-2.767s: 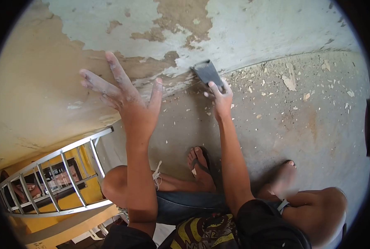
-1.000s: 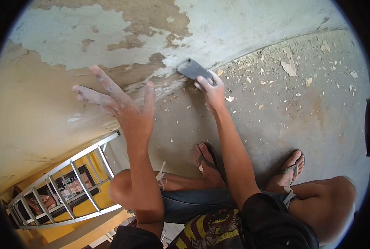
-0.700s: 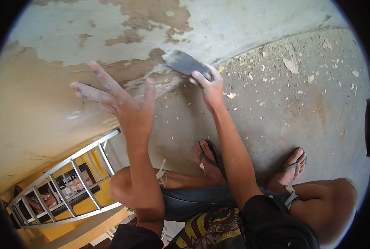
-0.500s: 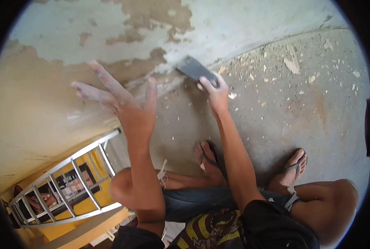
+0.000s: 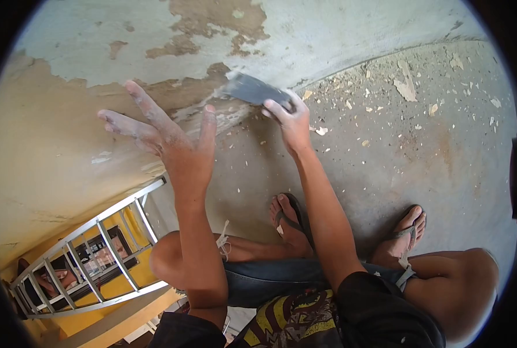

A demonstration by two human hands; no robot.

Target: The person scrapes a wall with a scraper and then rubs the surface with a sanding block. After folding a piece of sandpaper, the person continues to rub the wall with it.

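Observation:
My right hand (image 5: pixel 291 119) grips a dark, flat, rectangular scraper (image 5: pixel 254 90), thumb on the near side. The scraper's far end is blurred and overlaps the low part of the wall (image 5: pixel 322 35), right at the edge of a bare brown patch (image 5: pixel 203 84) where the pale paint is gone. My left hand (image 5: pixel 174 136) is open, its dusty fingers spread in front of the yellowish part of the wall, to the left of the scraper.
A metal ladder (image 5: pixel 101 219) stands at the lower left, with part of a person (image 5: pixel 61 280) visible beyond its rungs. Paint flakes (image 5: pixel 406 84) litter the grey floor (image 5: pixel 363 174) along the wall. My feet in flip-flops (image 5: pixel 293 217) are on the floor below my hands.
My right hand and the scraper have moved left and slightly up along the wall, the scraper now lying flatter. My left hand stays spread in nearly the same place.

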